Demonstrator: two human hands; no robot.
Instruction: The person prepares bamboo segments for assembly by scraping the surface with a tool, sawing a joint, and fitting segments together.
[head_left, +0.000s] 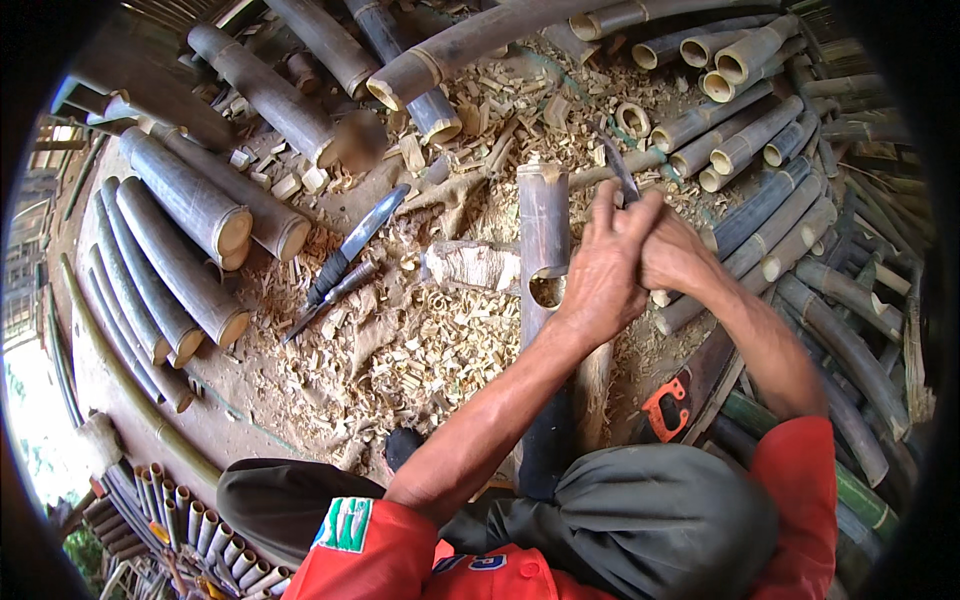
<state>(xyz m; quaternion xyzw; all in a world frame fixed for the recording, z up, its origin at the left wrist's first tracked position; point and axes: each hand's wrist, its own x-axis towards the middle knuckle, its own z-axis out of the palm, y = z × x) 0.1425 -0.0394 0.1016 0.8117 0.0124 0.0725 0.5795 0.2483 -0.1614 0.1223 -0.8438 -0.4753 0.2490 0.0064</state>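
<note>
Both hands meet to the right of an upright-lying bamboo tube [544, 215], which has a round hole cut in its side and runs from my lap away from me. A knife with a slim curved blade [617, 168] sticks out beyond my fingers; its handle is hidden. My right hand [672, 245] is closed around it. Against it lies my left hand [610, 275], closed too, its fingers near the blade's base and its wrist beside the hole. Under the tube, a pale, rough-cut log [475, 266] lies crosswise.
Left of the log lies a broad blade with a black-wrapped handle [350, 250]. An orange-handled saw [667, 408] rests at the right. Wood shavings [430, 350] cover the ground. Cut bamboo tubes are stacked on the left [180, 260] and right [760, 230], and long ones [480, 45] reach in at the far side.
</note>
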